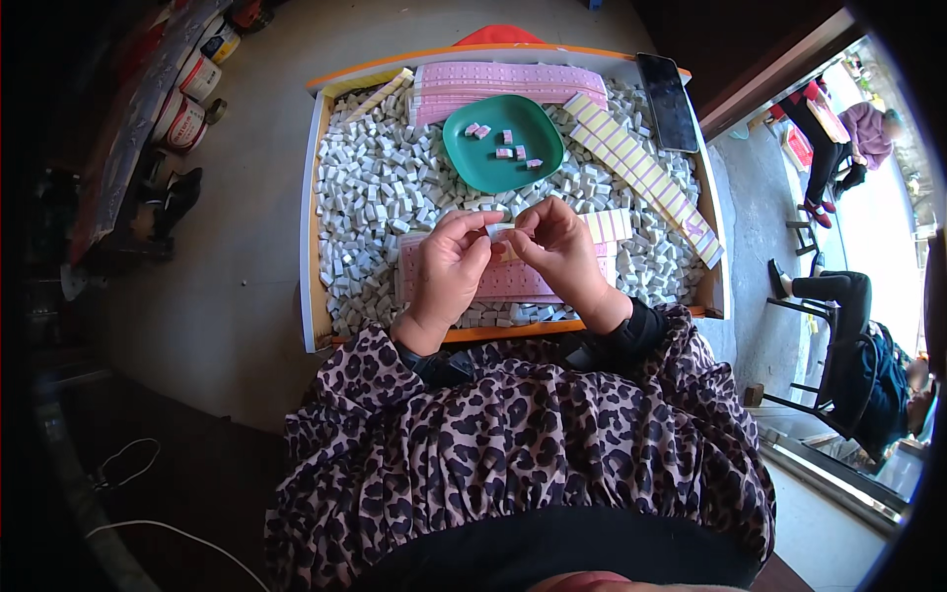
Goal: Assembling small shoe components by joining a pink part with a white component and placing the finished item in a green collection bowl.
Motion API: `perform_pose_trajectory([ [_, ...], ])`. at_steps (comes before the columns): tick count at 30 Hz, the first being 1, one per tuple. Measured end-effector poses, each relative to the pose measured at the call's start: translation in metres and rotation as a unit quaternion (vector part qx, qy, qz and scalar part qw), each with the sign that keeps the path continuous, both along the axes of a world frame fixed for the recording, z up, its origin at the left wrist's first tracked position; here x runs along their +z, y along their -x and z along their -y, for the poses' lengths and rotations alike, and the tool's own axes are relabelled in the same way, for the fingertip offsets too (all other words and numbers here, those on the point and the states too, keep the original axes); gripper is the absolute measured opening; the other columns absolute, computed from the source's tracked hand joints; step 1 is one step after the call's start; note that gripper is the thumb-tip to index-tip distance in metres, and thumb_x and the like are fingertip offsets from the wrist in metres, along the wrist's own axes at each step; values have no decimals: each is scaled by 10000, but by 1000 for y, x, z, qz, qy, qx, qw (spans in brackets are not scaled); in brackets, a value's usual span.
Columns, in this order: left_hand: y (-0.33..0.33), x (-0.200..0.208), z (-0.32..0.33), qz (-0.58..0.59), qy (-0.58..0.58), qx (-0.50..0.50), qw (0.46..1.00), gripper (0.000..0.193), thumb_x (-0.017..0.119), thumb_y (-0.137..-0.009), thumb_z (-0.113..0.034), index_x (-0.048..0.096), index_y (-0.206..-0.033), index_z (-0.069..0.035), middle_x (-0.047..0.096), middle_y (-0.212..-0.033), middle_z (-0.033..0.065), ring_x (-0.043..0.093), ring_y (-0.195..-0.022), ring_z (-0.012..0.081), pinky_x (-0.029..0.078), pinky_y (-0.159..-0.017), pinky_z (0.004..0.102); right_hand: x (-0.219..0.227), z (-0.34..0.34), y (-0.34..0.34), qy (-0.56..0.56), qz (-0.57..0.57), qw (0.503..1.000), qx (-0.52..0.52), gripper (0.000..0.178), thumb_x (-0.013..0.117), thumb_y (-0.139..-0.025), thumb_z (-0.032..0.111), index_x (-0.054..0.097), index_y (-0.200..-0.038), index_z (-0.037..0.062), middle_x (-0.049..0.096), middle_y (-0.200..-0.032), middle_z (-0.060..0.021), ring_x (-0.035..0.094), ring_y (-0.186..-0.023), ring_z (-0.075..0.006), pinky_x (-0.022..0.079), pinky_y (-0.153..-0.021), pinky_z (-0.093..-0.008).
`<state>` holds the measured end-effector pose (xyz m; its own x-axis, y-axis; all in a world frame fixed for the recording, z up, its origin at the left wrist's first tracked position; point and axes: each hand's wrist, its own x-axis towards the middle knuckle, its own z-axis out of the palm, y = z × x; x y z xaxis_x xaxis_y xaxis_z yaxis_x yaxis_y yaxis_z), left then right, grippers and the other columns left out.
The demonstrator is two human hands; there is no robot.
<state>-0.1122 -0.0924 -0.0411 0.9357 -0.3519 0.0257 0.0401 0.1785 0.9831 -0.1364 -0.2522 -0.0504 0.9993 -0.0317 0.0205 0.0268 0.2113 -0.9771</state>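
Observation:
Over the middle of a shallow tray, my left hand (451, 264) pinches a small white block (497, 230) between thumb and fingers. Close against it, the closed fingertips of my right hand (570, 257) touch the block's right side; a thin wrapper or label seems to lie between them, too small to be sure. Pink printed sheets (513, 284) lie beneath both hands, with a white and yellow striped strip (608, 226) beside my right hand. Just beyond my hands sits a green plate (483, 176) with several pink and white blocks (506, 153) on it.
Loose whitish blocks (370, 202) fill the tray, whose orange front edge (552, 329) is near my body. More pink sheets (508, 81), striped strips (641, 168) and a black phone (667, 104) lie on top. Tubs (187, 126) stand at left; people sit outside at right.

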Motion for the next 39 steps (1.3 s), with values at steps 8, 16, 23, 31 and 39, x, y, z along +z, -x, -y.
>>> perform_pose_trajectory([
  [8, -1, -4, -1, 25, -5, -5, 1000, 200, 541, -885, 44, 618, -1069, 26, 576, -1023, 50, 618, -865, 111, 524, -790, 231, -9, 2, -2, 53, 2, 998, 22, 177, 624, -834, -52, 468, -872, 23, 569, -865, -38, 613, -789, -110, 519, -727, -242],
  [16, -7, -4, -11, -73, 68, -67, 993, 243, 525, -899, 42, 595, -1132, 23, 592, -1116, 72, 610, -909, 106, 498, -850, 230, -2, 2, -2, 62, 10, 997, 33, 191, 674, -817, -16, 495, -854, 37, 559, -903, -30, 572, -818, -99, 485, -718, -234],
  [23, -4, 7, 1, -76, 96, -80, 989, 337, 512, -906, 35, 523, -1243, 24, 603, -1130, 72, 612, -938, 117, 493, -874, 247, 15, -6, -3, 214, 152, 965, -15, 198, 717, -756, -3, 534, -825, 29, 534, -985, -62, 543, -905, -157, 461, -764, -275],
  [31, -8, 0, -3, -10, 79, -25, 997, 228, 589, -886, 1, 576, -1112, 29, 625, -1046, 48, 607, -906, 89, 498, -797, 208, 15, -3, -2, 227, 178, 957, -30, 170, 689, -747, -21, 572, -863, 21, 530, -1002, -83, 550, -959, -201, 453, -843, -307],
  [39, -9, -6, -5, 46, -1, 10, 999, 128, 672, -856, -62, 636, -963, -3, 647, -905, 15, 581, -779, 58, 479, -704, 195, 11, 1, -3, 246, 184, 952, -20, 158, 675, -779, -40, 584, -893, 22, 537, -1019, -77, 555, -978, -190, 460, -848, -299],
])
